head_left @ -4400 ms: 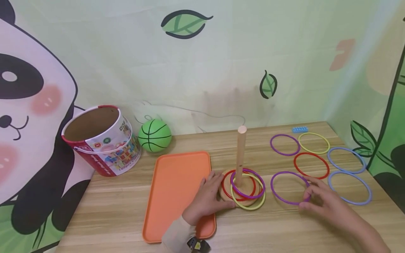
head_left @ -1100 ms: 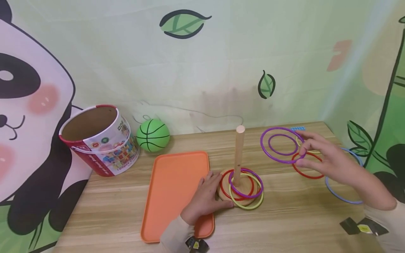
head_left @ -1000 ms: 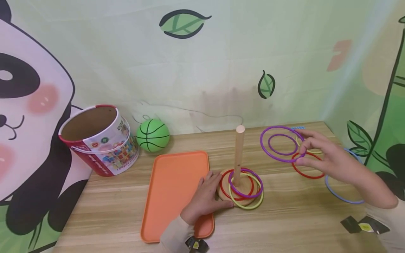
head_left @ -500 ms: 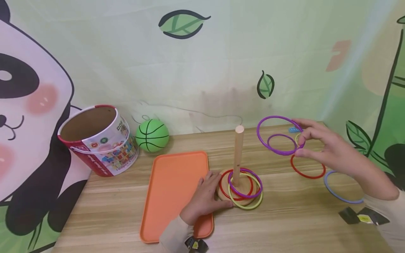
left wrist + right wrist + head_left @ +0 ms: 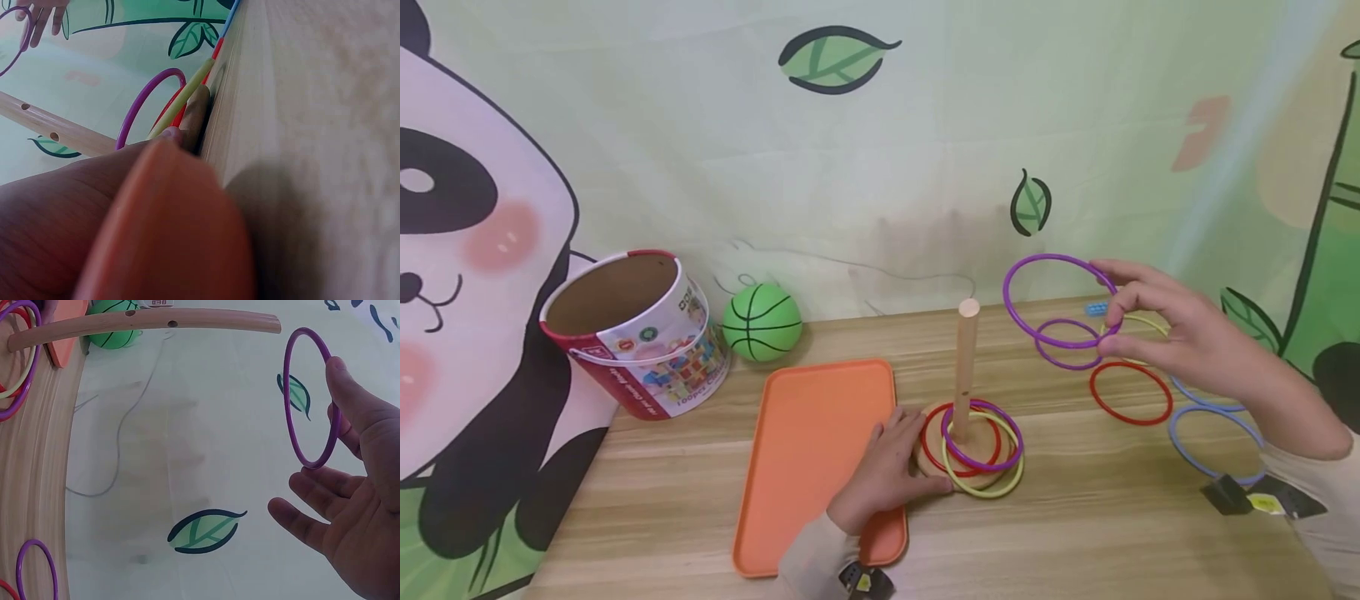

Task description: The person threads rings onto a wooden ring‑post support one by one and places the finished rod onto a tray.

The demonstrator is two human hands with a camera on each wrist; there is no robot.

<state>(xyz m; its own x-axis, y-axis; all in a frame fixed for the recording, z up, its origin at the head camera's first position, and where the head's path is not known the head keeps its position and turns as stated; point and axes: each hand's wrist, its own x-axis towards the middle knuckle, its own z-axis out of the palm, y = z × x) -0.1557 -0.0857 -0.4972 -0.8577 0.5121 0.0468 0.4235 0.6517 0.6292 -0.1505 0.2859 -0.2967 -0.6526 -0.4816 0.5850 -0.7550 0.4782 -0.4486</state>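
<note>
Pinching a purple ring (image 5: 1054, 301) by its right-hand rim, the right hand (image 5: 1180, 337) has thumb and forefinger closed on the hoop while the other fingers (image 5: 300, 515) stay loosely spread. The ring is in the air, up and to the right of the wooden peg (image 5: 965, 367), tilted, clear of the worktop (image 5: 1097, 533).

Handling, judged from the look of it:
- Thin plastic hoop, very light. One-point rim pinch carries it with no visible sag, so stiff enough.
- Smooth round section, probably a bit slippery; it can pivot in a two-finger pinch. A hold on the rim is the only real option, and the side away from the peg leaves the opening free.
- Not fragile, though a hard squeeze across the hoop would likely oval it.

Left hand (image 5: 886, 469) lies flat, fingers extended, touching the edge of the peg's round wooden base (image 5: 928, 454), partly over the orange tray (image 5: 808, 450). It grips nothing. Peg looks top-heavy and slim, so that bracing matters.

Already round the peg at the base: red, purple and yellow rings (image 5: 981, 450). Loose on the worktop to the right: another purple ring (image 5: 1063, 360), red ring (image 5: 1131, 393), yellow ring (image 5: 1150, 322), two blue rings (image 5: 1210, 433).
</note>
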